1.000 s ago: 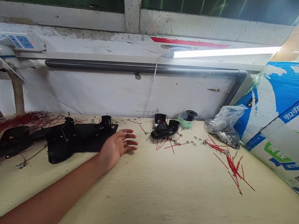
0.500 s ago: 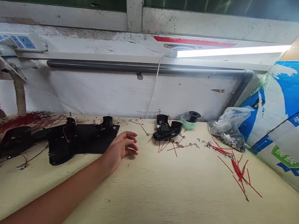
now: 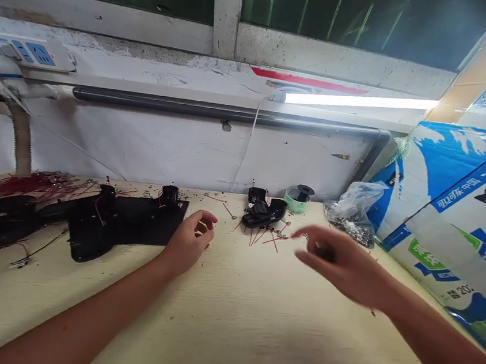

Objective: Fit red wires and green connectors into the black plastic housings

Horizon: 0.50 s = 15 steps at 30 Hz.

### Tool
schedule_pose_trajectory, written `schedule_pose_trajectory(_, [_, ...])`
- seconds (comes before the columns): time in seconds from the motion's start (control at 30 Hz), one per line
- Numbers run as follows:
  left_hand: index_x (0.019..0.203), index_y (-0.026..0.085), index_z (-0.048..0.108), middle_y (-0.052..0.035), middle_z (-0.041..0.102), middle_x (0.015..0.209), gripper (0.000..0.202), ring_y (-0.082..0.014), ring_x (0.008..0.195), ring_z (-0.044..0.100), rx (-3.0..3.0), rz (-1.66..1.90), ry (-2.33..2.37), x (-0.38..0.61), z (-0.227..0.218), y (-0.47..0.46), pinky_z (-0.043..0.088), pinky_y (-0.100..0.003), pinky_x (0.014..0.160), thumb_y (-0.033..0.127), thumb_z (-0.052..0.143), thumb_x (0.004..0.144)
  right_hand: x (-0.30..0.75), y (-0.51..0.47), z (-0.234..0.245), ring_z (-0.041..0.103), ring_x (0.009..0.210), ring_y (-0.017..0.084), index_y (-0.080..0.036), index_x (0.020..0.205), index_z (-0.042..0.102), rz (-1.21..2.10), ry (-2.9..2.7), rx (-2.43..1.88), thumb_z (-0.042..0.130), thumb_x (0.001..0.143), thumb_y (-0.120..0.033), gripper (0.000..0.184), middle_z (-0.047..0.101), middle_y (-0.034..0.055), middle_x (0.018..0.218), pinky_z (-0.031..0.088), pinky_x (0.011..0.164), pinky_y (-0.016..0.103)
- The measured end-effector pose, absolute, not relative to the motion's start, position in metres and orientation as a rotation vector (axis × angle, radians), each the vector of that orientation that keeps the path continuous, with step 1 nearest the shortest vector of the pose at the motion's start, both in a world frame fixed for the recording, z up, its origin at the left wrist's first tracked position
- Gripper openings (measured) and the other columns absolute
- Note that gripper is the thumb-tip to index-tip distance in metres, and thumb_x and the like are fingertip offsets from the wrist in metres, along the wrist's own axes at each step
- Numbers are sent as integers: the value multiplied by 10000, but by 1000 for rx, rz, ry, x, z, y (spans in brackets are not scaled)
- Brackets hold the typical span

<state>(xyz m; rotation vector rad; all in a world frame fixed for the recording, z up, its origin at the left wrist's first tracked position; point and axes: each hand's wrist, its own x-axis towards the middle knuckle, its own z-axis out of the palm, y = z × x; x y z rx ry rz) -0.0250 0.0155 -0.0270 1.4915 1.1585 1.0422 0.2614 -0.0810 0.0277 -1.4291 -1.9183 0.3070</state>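
My left grip (image 3: 188,243) is released, its fingers loosely curled and a small gap showing between thumb and forefinger, above the bench (image 3: 228,319) or resting on it; I cannot tell which. My right grip (image 3: 339,259) is blurred, but its thumb and bent forefinger stand apart, so I take it as released as well; the hollow between them is dark and unclear. The black moulded part (image 3: 263,212) sits on the bench beyond and between my two grips, near both and touched by neither, with thin wires rising from it and loose red wires (image 3: 255,238) fanned out at its near side. Just left of my left grip lies a flat black sheet (image 3: 145,229), with a short black cup (image 3: 169,196) at its far edge and a larger black housing (image 3: 87,235) toward its left end. Farther left and beyond that spreads a heap of red wires (image 3: 16,188). Beyond my right grip and to its left stands a greenish tape roll (image 3: 295,204) with a black spool (image 3: 306,190) in it or just behind it; I cannot tell which. Straight beyond my right grip rests a clear plastic bag (image 3: 360,200) with small metal pieces (image 3: 353,227) in it, and to that grip's right leans a blue and white box (image 3: 451,227).
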Motion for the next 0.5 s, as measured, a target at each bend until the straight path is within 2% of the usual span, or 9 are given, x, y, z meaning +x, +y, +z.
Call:
schedule_pose_trajectory(0.03, [936, 215, 581, 26, 521, 863, 206, -62, 684, 506, 1524, 1039, 1166, -25, -26, 15, 489, -199, 607, 267, 600, 737, 255, -65, 32, 501, 553, 156, -209, 1068, 686, 254, -1972, -1474, 646, 874, -506, 357, 561, 1, 640, 366, 542, 300])
schedule_pose_trajectory(0.07, [934, 214, 583, 25, 521, 863, 197, -63, 687, 505, 1554, 1038, 1171, -26, -26, 15, 489, -205, 618, 265, 590, 744, 246, -48, 36, 543, 604, 180, -210, 1119, 674, 65, -2074, -1590, 616, 884, -514, 388, 606, 29, 706, 382, 572, 313])
schedule_pose_trajectory(0.13, [925, 214, 584, 25, 519, 857, 178, -64, 689, 502, 1605, 1046, 1179, -26, -26, 14, 478, -206, 623, 259, 574, 753, 228, -14, 39, 626, 785, 256, -186, 1122, 670, -225, -2168, -1804, 522, 921, -542, 435, 674, 116, 916, 413, 615, 337])
schedule_pose_trajectory(0.2, [922, 218, 583, 26, 514, 849, 164, -65, 687, 499, 1641, 1047, 1176, -27, -27, 13, 456, -200, 606, 256, 561, 764, 211, 15, 39, 650, 806, 306, -142, 982, 693, -297, -2132, -2044, 448, 895, -681, 599, 675, 178, 946, 444, 623, 368])
schedule_pose_trajectory(0.27, [923, 222, 580, 29, 511, 841, 154, -60, 670, 489, 1670, 1040, 1166, -29, -28, 13, 429, -194, 585, 252, 551, 774, 199, 35, 36, 665, 799, 337, -136, 882, 706, -193, -2098, -2244, 427, 830, -786, 710, 678, 199, 914, 472, 635, 394])
schedule_pose_trajectory(0.4, [922, 225, 582, 32, 516, 847, 139, -48, 626, 456, 1722, 1017, 1182, -30, -26, 11, 400, -196, 571, 242, 539, 791, 191, 56, 31, 672, 905, 371, -138, 1025, 717, -101, -2075, -2363, 570, 795, -670, 598, 696, 195, 968, 504, 698, 421])
schedule_pose_trajectory(0.5, [911, 225, 588, 21, 529, 869, 130, -67, 690, 487, 1764, 1040, 1189, -31, -24, 10, 425, -204, 612, 228, 530, 795, 193, 60, 30, 673, 929, 363, -118, 1049, 719, -76, -2033, -2402, 582, 807, -614, 568, 694, 211, 990, 510, 712, 409])
